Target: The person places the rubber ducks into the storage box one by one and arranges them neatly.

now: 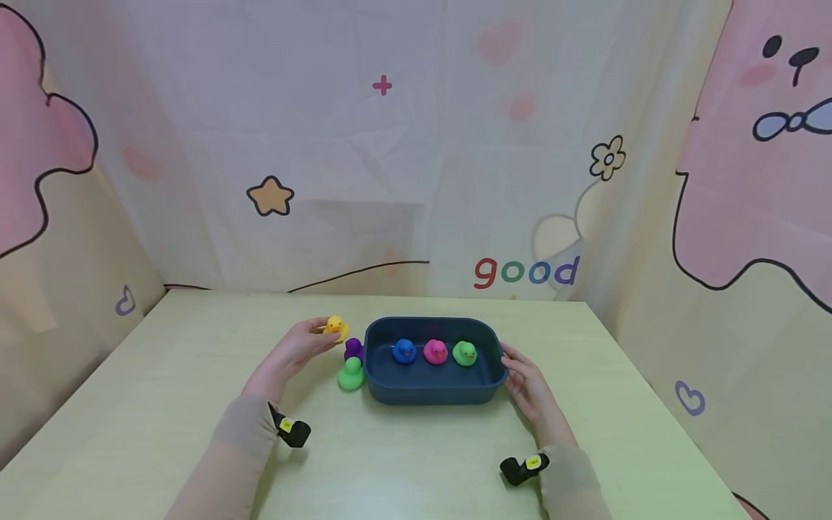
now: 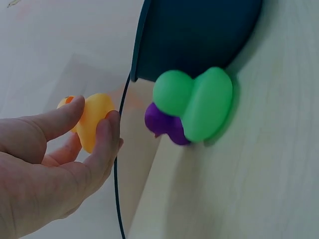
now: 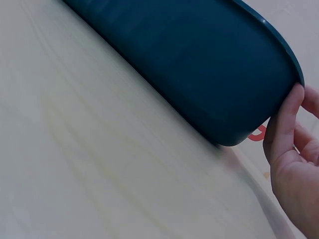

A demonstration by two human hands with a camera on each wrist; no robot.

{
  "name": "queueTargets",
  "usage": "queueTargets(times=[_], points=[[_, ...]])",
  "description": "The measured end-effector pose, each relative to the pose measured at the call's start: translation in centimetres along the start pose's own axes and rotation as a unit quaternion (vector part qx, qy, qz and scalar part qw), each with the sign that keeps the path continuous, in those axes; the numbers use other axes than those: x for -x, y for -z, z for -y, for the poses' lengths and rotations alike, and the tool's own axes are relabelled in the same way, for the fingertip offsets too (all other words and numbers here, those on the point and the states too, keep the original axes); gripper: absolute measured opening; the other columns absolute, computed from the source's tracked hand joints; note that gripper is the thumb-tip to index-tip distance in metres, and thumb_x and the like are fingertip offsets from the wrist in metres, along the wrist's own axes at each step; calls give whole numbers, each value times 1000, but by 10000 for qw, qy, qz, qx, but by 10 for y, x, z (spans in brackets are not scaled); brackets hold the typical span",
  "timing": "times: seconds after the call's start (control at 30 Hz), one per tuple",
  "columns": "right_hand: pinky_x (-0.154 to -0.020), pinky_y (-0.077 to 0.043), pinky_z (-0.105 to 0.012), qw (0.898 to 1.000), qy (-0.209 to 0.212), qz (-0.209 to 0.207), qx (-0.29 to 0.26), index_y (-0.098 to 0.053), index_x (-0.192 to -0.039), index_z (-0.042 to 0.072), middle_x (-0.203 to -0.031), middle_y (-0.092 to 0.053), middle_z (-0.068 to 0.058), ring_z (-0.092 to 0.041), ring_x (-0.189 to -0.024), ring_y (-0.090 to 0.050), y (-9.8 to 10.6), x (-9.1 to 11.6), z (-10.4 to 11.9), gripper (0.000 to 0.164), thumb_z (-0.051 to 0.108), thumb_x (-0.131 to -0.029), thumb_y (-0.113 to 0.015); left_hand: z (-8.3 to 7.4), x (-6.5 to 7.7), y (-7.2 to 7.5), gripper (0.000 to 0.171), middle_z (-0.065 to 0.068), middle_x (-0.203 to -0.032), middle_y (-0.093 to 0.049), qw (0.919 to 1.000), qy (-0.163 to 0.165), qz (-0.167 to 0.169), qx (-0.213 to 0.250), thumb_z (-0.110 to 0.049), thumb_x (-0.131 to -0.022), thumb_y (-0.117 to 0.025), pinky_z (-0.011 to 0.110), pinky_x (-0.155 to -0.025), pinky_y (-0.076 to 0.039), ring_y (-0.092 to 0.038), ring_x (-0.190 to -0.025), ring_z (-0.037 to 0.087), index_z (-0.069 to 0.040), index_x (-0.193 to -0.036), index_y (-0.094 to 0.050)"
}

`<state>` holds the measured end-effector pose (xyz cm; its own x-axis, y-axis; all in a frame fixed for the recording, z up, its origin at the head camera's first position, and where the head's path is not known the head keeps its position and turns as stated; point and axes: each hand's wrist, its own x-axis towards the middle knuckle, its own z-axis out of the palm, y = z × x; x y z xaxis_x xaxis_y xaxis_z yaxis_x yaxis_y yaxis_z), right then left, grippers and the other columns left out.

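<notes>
A yellow toy duck (image 1: 336, 327) is pinched between the thumb and fingers of my left hand (image 1: 300, 347), raised beside the left end of a dark blue tub (image 1: 429, 394). Below that hand, a purple duck (image 1: 353, 350) and a light green duck (image 1: 351, 375) sit against each other at the tub's left side. Inside the tub, a blue duck (image 1: 404, 352), a pink duck (image 1: 435, 352) and another green duck (image 1: 464, 353) stand in a row. My right hand (image 1: 529, 386) touches the tub's right end near the rim with relaxed fingers; the thumb (image 3: 289, 114) shows on the outside.
The pale tabletop (image 1: 429, 462) lies under everything. A printed cloth (image 1: 416, 144) rises behind its back edge and along both sides. A small black camera is strapped to each wrist.
</notes>
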<state>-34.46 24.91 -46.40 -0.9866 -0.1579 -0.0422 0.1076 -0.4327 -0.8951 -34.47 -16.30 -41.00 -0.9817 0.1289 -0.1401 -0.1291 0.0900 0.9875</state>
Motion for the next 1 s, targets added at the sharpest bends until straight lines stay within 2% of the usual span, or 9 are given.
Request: queueTargets(times=[0.23, 0.4, 0.57, 0.83, 1.0], points=[[-69, -52, -11, 9998, -85, -158, -48, -72, -101, 24, -97, -67, 7, -1, -75, -64, 2, 2, -2, 34, 3, -101, -45, -6, -13, -24, 60, 29, -149, -36, 9999, 2, -29, 101, -6, -100, -53, 39, -112, -37, -46, -134, 39, 7, -150, -25], [-69, -52, -11, 10000, 36, 42, 0, -69, -105, 24, -99, -67, 8, 0, -76, -65, 3, 2, -2, 32, 3, -102, -45, -16, -18, -48, 60, 28, -149, -35, 9997, 27, 21, 257, -5, -98, -55, 39, -111, -39, -47, -133, 38, 5, -150, -27], [-70, -52, -11, 9996, 172, 205, 37, -68, -106, 23, -101, -67, 7, -1, -76, -65, 3, 2, -1, 31, 2, -101, -45, -22, -23, -76, 57, 28, -149, -36, 9988, -50, 237, 430, 0, -97, -55, 38, -109, -40, -50, -131, 35, 7, -148, -31], [-68, -52, -12, 9999, 78, -49, 55, -68, -105, 22, -99, -66, 6, -2, -75, -64, 1, 1, 1, 30, 2, -100, -46, -24, -25, -127, 51, 26, -136, -48, 9990, -60, 359, 272, -1, -95, -60, 39, -105, -45, -58, -119, 35, 6, -142, -43], [-67, -52, -13, 9999, 21, -147, 11, -67, -105, 20, -99, -65, 5, -2, -74, -63, 0, 2, 1, 29, 1, -101, -46, -22, -26, -154, 46, 25, -131, -53, 9983, -178, 536, 127, 0, -92, -63, 37, -102, -48, -62, -111, 32, 6, -136, -49]])
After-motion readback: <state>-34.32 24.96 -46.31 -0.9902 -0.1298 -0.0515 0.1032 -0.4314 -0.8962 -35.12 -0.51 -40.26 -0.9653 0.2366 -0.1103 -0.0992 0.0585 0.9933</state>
